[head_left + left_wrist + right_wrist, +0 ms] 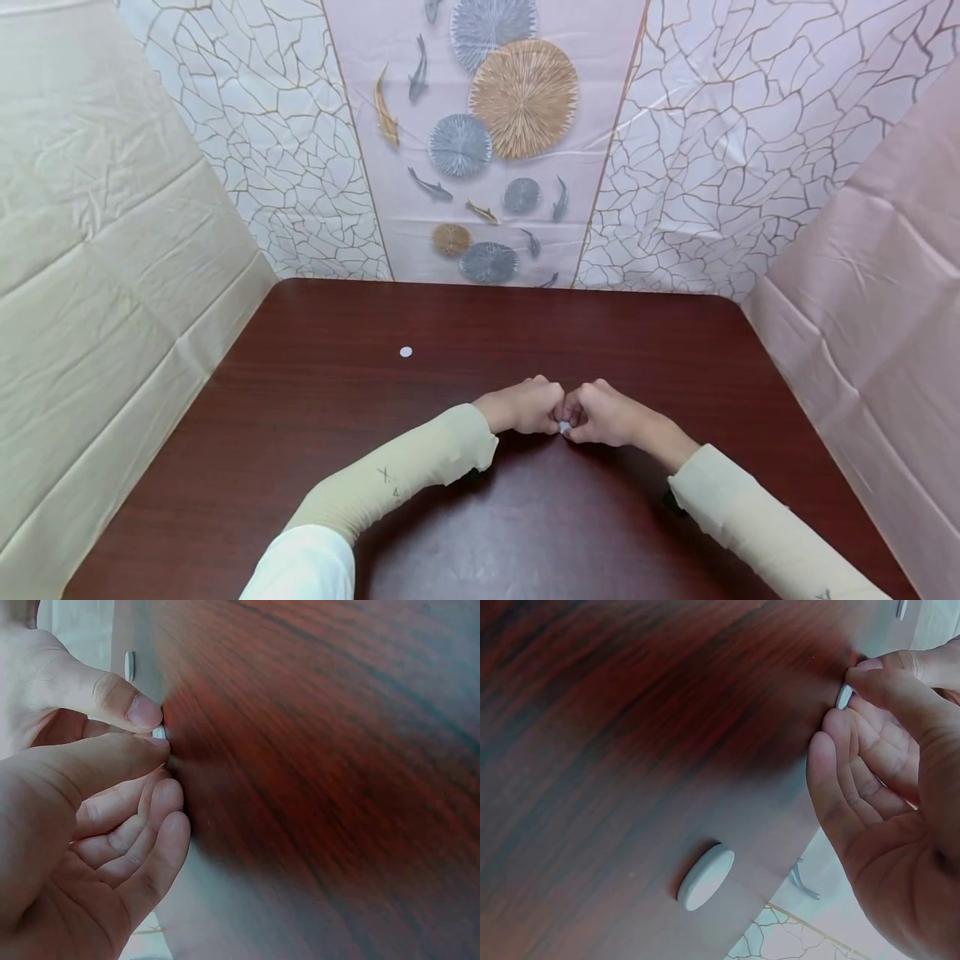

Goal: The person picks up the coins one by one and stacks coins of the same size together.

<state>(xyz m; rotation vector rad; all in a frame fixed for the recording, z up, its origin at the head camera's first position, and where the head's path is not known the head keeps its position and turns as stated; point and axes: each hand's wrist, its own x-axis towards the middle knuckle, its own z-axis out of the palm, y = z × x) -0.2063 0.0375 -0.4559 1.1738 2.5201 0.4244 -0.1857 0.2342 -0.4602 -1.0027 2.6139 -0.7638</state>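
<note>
Near the middle of the dark table, my left hand (531, 407) and right hand (609, 415) meet fingertip to fingertip. Between them is a small white disc (563, 427), pinched low over the wood by thumb and fingers from both sides. Only a sliver of the white disc (159, 733) shows beside the left thumb in the left wrist view; the fingertips hide the rest. From the right wrist, the disc (844, 696) appears tilted, its edge under the right thumb tip. The other fingers of each hand are bent, with their tips close to the tabletop.
Another white disc (406, 352) lies flat on the table (315, 400), farther back and left. In the right wrist view a round white piece (706, 877) lies near the hand. Patterned cloth (480, 208) stands behind the table, with plain cloth walls (97, 275) along the sides.
</note>
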